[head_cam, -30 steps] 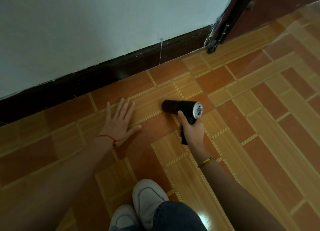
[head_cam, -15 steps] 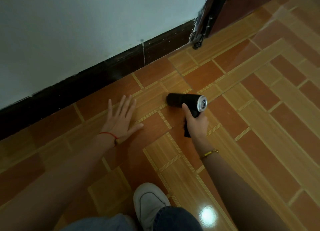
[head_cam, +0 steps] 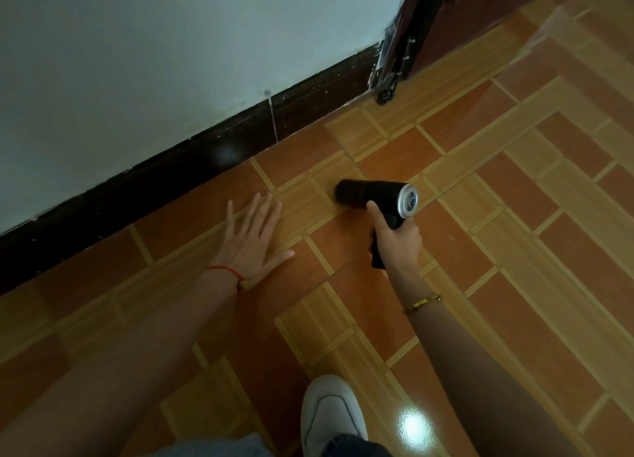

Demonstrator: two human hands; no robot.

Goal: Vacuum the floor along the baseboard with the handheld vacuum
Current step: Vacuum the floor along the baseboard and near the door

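The right hand (head_cam: 398, 243) is curled round the grip of a black, barrel-shaped handheld vacuum with a silver vented end cap (head_cam: 370, 195), with the thumb lying up against the barrel. A thin gold bracelet (head_cam: 422, 302) sits on that wrist. The barrel lies low over the orange and tan tiled floor (head_cam: 514, 250), roughly parallel to its wall edge and a short way in from it, with its dark mouth pointing at the left hand. Whether the mouth touches the tiles cannot be told.

The left hand (head_cam: 254, 240) rests flat on the tiles near that same edge, fingers straight and fanned apart, holding nothing. A red string bracelet (head_cam: 224, 271) circles its wrist.

Along the floor's edge runs a dark brown baseboard (head_cam: 206, 161) under a pale painted wall (head_cam: 137, 61), ending at a dark door frame (head_cam: 404, 44) at the floor's far corner. At the near edge stands a white shoe (head_cam: 329, 412), with a bright glare spot (head_cam: 411, 424) just beside it.
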